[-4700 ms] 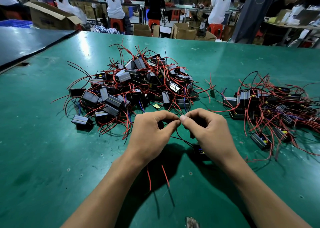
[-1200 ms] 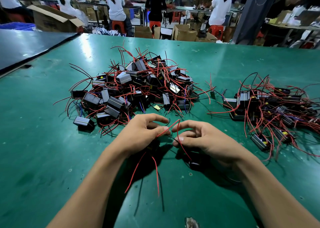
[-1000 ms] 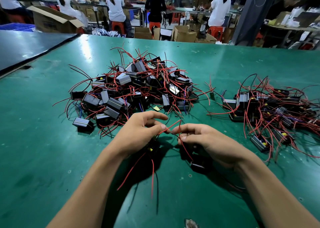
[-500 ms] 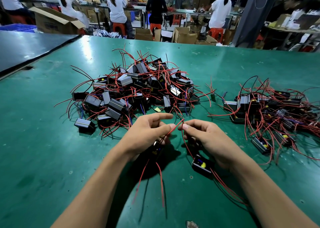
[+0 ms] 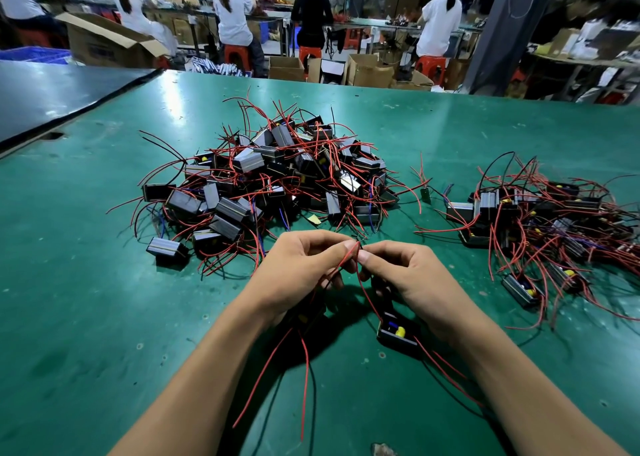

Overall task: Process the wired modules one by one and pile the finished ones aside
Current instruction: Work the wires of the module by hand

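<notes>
Head view: left hand point(image 5: 304, 265) and right hand point(image 5: 412, 275) meet low over green tabletop point(image 5: 86, 300), just in front of large pile point(image 5: 277, 178) of wired modules. Fingers of both hands curled, thumb and forefinger tips pinching red wires point(image 5: 367, 296) where hands meet. One wire runs down to black module point(image 5: 396, 332) lying on tabletop under right hand. Smaller pile point(image 5: 536, 220) at right, apart from large pile.
</notes>
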`<state>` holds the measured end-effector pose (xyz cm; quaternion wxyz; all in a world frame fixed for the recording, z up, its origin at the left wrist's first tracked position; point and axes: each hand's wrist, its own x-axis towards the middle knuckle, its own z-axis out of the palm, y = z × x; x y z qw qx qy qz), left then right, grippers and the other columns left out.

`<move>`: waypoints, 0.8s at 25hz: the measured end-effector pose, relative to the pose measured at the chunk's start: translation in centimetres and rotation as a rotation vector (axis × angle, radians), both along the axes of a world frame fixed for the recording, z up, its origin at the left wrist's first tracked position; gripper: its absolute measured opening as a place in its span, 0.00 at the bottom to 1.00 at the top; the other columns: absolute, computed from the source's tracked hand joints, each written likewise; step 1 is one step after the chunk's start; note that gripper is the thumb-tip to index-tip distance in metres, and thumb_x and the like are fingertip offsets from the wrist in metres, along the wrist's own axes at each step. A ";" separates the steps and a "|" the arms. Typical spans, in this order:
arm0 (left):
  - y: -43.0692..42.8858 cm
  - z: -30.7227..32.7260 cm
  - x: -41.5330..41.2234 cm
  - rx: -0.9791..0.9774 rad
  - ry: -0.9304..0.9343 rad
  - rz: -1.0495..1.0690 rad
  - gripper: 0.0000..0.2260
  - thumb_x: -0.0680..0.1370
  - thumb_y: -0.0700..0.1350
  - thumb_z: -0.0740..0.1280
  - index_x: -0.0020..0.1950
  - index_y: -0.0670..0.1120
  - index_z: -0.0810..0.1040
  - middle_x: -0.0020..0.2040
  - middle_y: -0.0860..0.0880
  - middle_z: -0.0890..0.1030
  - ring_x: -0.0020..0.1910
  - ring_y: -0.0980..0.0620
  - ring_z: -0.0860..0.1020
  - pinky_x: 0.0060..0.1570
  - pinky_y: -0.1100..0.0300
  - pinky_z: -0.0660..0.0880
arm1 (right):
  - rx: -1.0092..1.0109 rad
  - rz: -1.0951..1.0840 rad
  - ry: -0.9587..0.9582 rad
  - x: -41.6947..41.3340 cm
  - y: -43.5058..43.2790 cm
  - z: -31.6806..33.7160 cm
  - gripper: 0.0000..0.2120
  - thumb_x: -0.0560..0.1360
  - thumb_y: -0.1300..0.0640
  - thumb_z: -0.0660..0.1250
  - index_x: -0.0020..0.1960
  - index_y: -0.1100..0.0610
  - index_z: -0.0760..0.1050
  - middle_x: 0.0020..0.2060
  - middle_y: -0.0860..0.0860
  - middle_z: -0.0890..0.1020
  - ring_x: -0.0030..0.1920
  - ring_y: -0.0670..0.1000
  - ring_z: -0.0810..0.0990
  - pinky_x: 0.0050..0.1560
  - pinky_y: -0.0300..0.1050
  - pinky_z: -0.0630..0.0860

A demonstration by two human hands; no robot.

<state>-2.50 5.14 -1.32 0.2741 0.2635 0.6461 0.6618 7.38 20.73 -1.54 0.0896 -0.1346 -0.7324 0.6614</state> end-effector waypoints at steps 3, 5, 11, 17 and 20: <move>0.0 0.2 0.1 0.028 0.000 -0.003 0.06 0.74 0.40 0.74 0.50 0.44 0.84 0.39 0.45 0.85 0.35 0.53 0.78 0.33 0.66 0.74 | 0.006 -0.005 0.018 -0.1 0.0 0.0 0.06 0.77 0.55 0.71 0.46 0.55 0.85 0.35 0.52 0.83 0.30 0.45 0.75 0.30 0.34 0.71; 0.0 0.4 0.1 0.042 0.010 -0.005 0.08 0.73 0.38 0.74 0.51 0.43 0.84 0.38 0.46 0.84 0.34 0.53 0.77 0.35 0.67 0.74 | 0.015 -0.005 0.035 -0.1 0.1 0.0 0.06 0.77 0.54 0.71 0.46 0.55 0.85 0.35 0.52 0.83 0.29 0.45 0.74 0.29 0.33 0.70; -0.2 0.7 0.2 0.066 0.075 0.093 0.07 0.73 0.37 0.74 0.50 0.43 0.85 0.40 0.41 0.85 0.34 0.54 0.78 0.38 0.66 0.75 | -0.007 0.013 0.037 0.0 0.2 0.2 0.10 0.70 0.47 0.73 0.46 0.52 0.86 0.35 0.51 0.84 0.31 0.45 0.74 0.31 0.33 0.70; -0.2 0.5 0.0 0.071 0.101 0.136 0.05 0.73 0.37 0.74 0.47 0.45 0.85 0.34 0.47 0.82 0.31 0.54 0.76 0.37 0.63 0.74 | 0.032 -0.012 0.031 0.0 0.1 0.0 0.05 0.76 0.56 0.72 0.46 0.56 0.85 0.35 0.52 0.84 0.32 0.46 0.75 0.31 0.33 0.70; -0.2 0.5 0.0 0.067 0.083 0.110 0.04 0.73 0.37 0.74 0.47 0.44 0.85 0.32 0.48 0.81 0.30 0.55 0.74 0.34 0.66 0.71 | 0.022 -0.031 0.045 0.1 0.1 0.2 0.05 0.76 0.56 0.72 0.45 0.56 0.85 0.34 0.53 0.83 0.31 0.48 0.75 0.29 0.35 0.71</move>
